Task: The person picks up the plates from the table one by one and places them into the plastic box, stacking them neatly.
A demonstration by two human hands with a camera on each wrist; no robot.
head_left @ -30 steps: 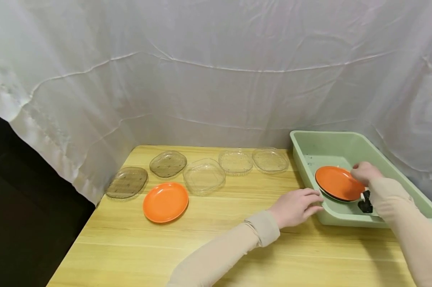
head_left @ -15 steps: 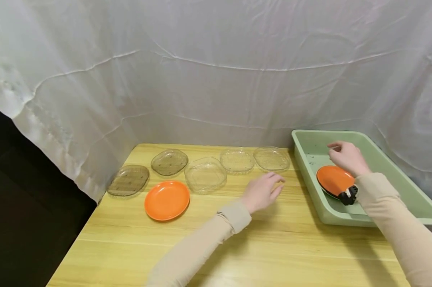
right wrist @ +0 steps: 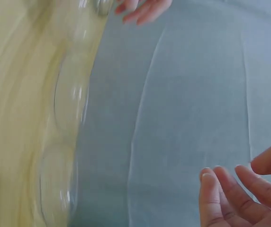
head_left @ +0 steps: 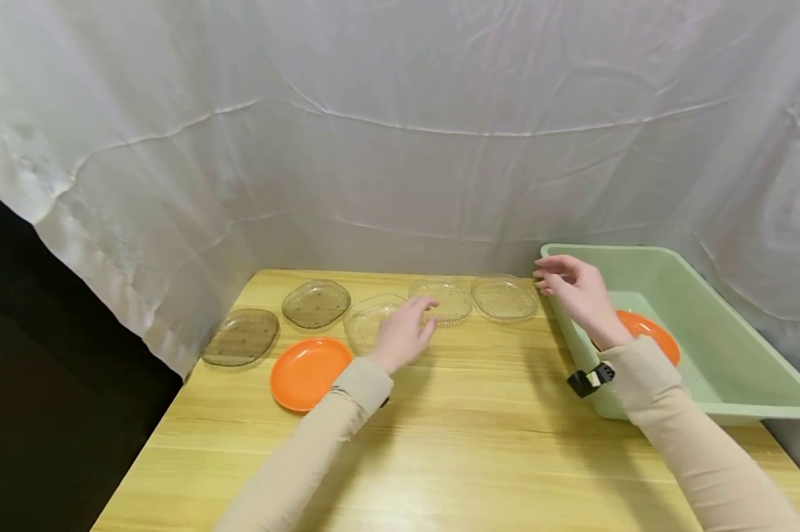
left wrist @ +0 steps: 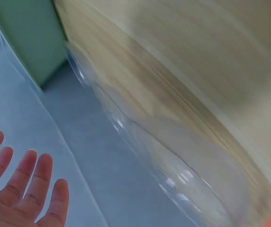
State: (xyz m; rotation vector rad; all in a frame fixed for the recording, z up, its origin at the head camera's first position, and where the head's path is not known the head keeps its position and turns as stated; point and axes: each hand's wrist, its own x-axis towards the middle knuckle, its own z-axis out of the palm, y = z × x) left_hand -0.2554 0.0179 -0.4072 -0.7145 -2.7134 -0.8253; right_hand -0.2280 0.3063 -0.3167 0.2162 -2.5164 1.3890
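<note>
My left hand (head_left: 402, 336) hovers over the table, overlapping a clear plate (head_left: 363, 325) in the head view; its fingers are loosely spread around nothing. An orange plate (head_left: 306, 373) lies just left of it, partly behind my sleeve. My right hand (head_left: 579, 288) is above the left rim of the green tub (head_left: 739, 347), fingers relaxed with nothing between them. Inside the tub an orange plate (head_left: 659, 340) shows, half hidden by my right wrist. The left wrist view shows my left fingers (left wrist: 36, 179) apart; the right wrist view shows my right fingers (right wrist: 242, 194) bent slightly.
Two more clear plates, one (head_left: 442, 299) and another (head_left: 504, 297), stand along the table's back edge. Two smoky brown plates, one (head_left: 316, 304) and another (head_left: 241, 338), lie at the left. A pale curtain (head_left: 400, 185) hangs behind the wooden table (head_left: 466, 443).
My right hand has let go of the orange plate in the tub and moved left to the tub's rim. The left hand has left the tub's edge and moved left towards the plates.
</note>
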